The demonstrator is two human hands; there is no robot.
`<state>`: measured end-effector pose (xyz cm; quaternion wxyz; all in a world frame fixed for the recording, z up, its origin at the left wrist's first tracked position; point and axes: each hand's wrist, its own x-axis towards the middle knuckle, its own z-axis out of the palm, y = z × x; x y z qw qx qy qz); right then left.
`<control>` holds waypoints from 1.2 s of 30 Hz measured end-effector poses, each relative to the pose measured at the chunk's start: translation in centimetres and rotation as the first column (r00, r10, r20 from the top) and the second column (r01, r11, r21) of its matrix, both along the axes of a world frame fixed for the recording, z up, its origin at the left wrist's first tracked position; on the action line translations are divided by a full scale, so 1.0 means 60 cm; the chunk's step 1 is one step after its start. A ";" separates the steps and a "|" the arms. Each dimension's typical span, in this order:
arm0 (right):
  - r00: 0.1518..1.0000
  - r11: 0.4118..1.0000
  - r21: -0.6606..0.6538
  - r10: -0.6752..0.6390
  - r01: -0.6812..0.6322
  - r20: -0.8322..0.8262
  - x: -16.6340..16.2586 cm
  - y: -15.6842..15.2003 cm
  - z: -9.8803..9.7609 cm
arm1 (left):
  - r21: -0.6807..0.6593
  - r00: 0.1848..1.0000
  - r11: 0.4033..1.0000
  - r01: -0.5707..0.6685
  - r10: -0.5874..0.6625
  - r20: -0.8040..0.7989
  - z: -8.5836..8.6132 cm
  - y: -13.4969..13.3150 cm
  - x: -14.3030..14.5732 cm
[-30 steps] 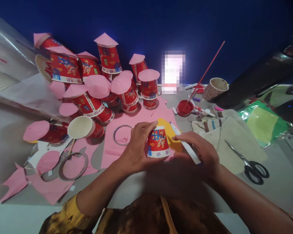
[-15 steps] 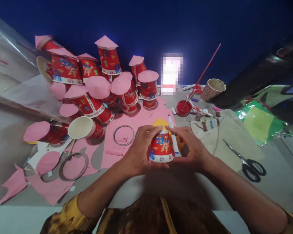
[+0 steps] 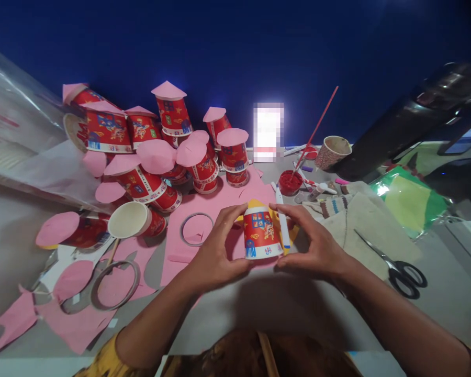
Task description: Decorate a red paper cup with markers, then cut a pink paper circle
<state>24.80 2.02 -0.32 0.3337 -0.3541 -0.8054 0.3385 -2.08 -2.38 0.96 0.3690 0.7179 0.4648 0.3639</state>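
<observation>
Both my hands hold an upside-down red printed paper cup (image 3: pixel 261 233) over pink paper (image 3: pixel 227 201) on the table. My left hand (image 3: pixel 214 255) curls round the cup's left side, thumb under the rim and fingers on top. My right hand (image 3: pixel 316 247) grips the cup's right side and also holds a white marker (image 3: pixel 283 222) along it, tip pointing away. A yellow paper piece (image 3: pixel 259 204) shows behind the cup.
A heap of red cups with pink paper lids (image 3: pixel 157 152) lies at the back left. Two tape rings (image 3: pixel 196 229) (image 3: pixel 113 285) rest on pink scraps. Red paint pot (image 3: pixel 289 182), brush, cloth (image 3: pixel 361 220) and scissors (image 3: pixel 400 267) lie right.
My right hand has come onto the cup from the right, bringing the marker upright against it. The cup has been lifted and tilted slightly. The camera has tipped down a little.
</observation>
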 end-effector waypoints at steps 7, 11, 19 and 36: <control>0.992 0.960 0.256 -0.097 0.114 -0.077 -0.002 -0.015 0.010 | 0.124 0.988 0.983 -0.134 0.142 -0.057 -0.016 0.005 -0.002; 0.993 0.941 0.322 -0.084 0.105 -0.079 -0.005 -0.016 0.011 | 0.141 0.987 0.979 -0.149 0.156 -0.043 -0.016 0.007 -0.005; 0.960 0.844 0.492 -0.086 0.212 -0.265 -0.008 -0.027 0.019 | 0.002 0.971 0.977 -0.214 0.212 0.113 -0.024 0.011 -0.008; 0.963 0.941 0.277 -0.128 0.193 -0.236 0.000 -0.040 0.047 | -0.323 0.785 0.933 -0.159 0.318 0.531 -0.025 0.022 0.000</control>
